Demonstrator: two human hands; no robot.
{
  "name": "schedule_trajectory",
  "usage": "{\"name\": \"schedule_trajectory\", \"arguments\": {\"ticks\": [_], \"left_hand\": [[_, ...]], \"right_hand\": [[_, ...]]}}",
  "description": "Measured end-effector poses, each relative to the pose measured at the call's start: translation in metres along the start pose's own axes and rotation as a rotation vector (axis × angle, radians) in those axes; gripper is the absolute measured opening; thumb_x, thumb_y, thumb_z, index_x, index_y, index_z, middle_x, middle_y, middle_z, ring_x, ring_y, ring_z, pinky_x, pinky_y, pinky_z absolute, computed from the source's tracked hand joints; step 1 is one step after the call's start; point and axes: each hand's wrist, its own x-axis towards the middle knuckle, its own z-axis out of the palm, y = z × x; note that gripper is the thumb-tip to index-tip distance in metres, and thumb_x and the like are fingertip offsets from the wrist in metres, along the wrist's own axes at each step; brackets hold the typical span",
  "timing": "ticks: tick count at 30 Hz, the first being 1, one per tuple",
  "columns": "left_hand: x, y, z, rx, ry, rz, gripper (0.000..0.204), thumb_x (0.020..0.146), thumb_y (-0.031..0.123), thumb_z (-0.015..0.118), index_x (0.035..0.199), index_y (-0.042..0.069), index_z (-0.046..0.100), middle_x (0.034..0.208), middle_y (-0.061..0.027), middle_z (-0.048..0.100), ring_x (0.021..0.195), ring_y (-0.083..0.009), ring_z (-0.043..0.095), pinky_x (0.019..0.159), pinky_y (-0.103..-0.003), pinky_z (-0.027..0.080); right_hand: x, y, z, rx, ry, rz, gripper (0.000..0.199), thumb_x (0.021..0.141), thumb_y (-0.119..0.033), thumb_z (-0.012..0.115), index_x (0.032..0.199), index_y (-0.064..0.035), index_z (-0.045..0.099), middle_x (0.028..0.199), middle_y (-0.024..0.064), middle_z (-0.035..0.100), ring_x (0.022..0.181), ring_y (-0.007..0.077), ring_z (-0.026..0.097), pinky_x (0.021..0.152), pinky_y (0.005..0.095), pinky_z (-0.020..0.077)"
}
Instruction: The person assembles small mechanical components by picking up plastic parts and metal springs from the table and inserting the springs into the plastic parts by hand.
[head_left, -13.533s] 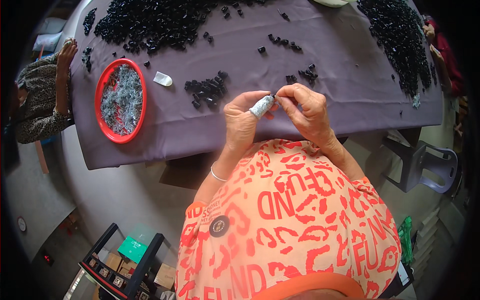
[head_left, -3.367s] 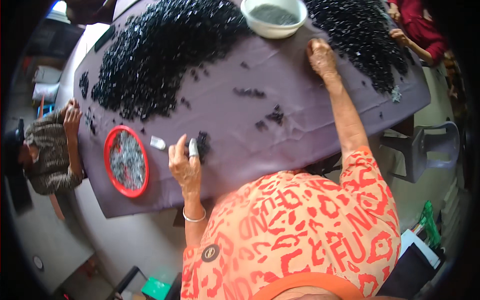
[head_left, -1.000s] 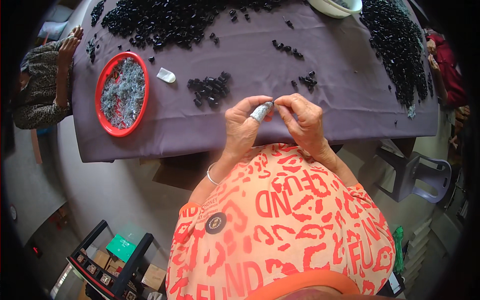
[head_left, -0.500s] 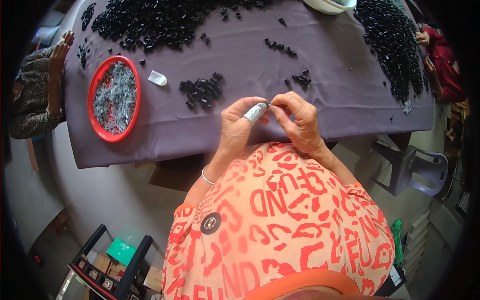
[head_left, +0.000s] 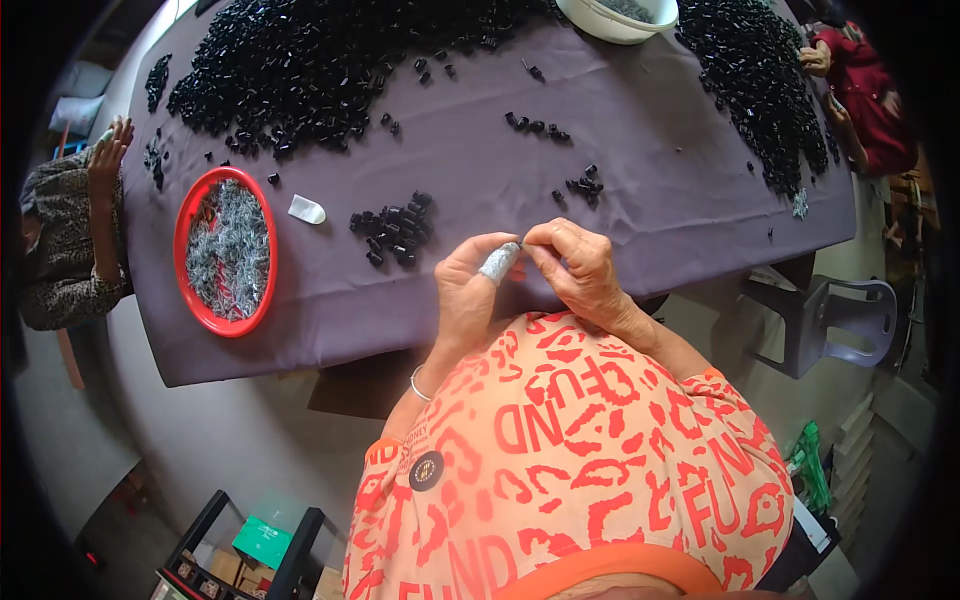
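Note:
My left hand (head_left: 466, 296) and my right hand (head_left: 574, 268) meet just above the table's near edge, fingertips almost touching. A silver-white wrap (head_left: 498, 262) covers a finger of my left hand. A tiny black piece (head_left: 520, 244) shows at the left fingertips, pinched there and mostly hidden. The thumb and forefinger of my right hand press together against it; whatever they hold is too small to make out. Beyond my left hand lies a small pile of black cylindrical pieces (head_left: 395, 230). Farther right is a smaller cluster of them (head_left: 586, 184).
A red oval tray (head_left: 228, 327) of thin metallic pieces sits left, beside a white finger-shaped cover (head_left: 307, 209). Black pieces form a large heap (head_left: 280, 75) and another heap (head_left: 760, 90). A white bowl (head_left: 612, 29) stands far back. Co-workers' hands (head_left: 106, 160) appear at both sides.
The view has shifted, so the table and its things appear lower and slightly left. My hands stay together at the tiny piece, with the left finger wrap tilted a little differently.

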Motion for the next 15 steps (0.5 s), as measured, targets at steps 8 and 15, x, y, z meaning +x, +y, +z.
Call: {"name": "schedule_trajectory", "arguments": {"ticks": [8,15], "left_hand": [[0.012,0.003,0.006,-0.222,0.005,-0.073,0.018,0.090,0.003,0.059,0.106,-0.003,0.064,0.092,-0.0081,0.068,0.079,-0.0121,0.063,0.071,-0.024,0.053],[0.006,0.001,0.003,-0.091,0.025,-0.014,0.020,0.087,0.005,0.063,0.107,-0.001,0.065,0.095,-0.0048,0.068,0.080,-0.0086,0.062,0.071,-0.021,0.051]], "right_hand": [[0.003,-0.004,-0.009,0.179,-0.034,0.261,0.015,0.085,0.003,0.061,0.100,-0.0004,0.061,0.084,0.0033,0.062,0.075,0.0101,0.060,0.068,0.0222,0.0485],[0.001,0.000,-0.009,0.154,-0.044,0.206,0.016,0.085,0.005,0.058,0.100,-0.0007,0.060,0.094,0.0054,0.060,0.083,0.0109,0.059,0.073,0.0221,0.0476]]}}
